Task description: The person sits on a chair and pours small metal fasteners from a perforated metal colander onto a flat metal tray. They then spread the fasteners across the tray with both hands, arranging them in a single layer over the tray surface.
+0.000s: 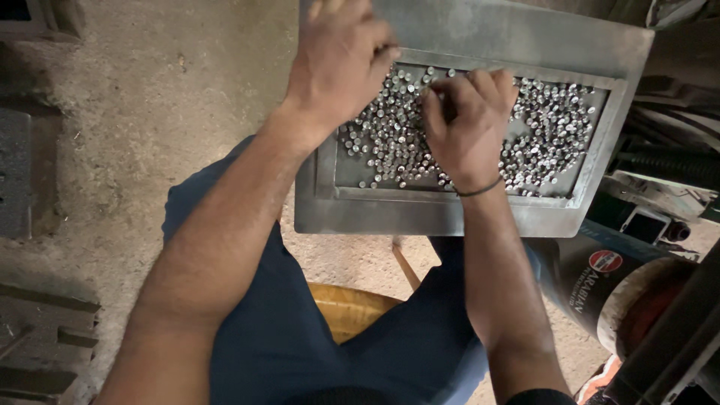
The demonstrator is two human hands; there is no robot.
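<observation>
A grey metal tray (pixel 450 217) rests in front of me above my knees, its sunken middle filled with several small shiny metal pieces (pixel 551 127). My left hand (pixel 341 56) lies curled over the tray's upper left part, fingers bent down onto the pieces. Over the middle of the tray, my right hand (pixel 466 124), with a dark band at the wrist, has its fingers pinched together among the pieces. Whether either hand holds a piece is hidden by the fingers.
I sit in dark blue trousers on a yellow wooden stool (pixel 349 307). Rough concrete floor (pixel 150 112) spreads to the left, with dark metal blocks (pixel 15 172) at its left edge. A dark cylinder with a round label (pixel 600 277) and machine parts (pixel 667 165) crowd the right side.
</observation>
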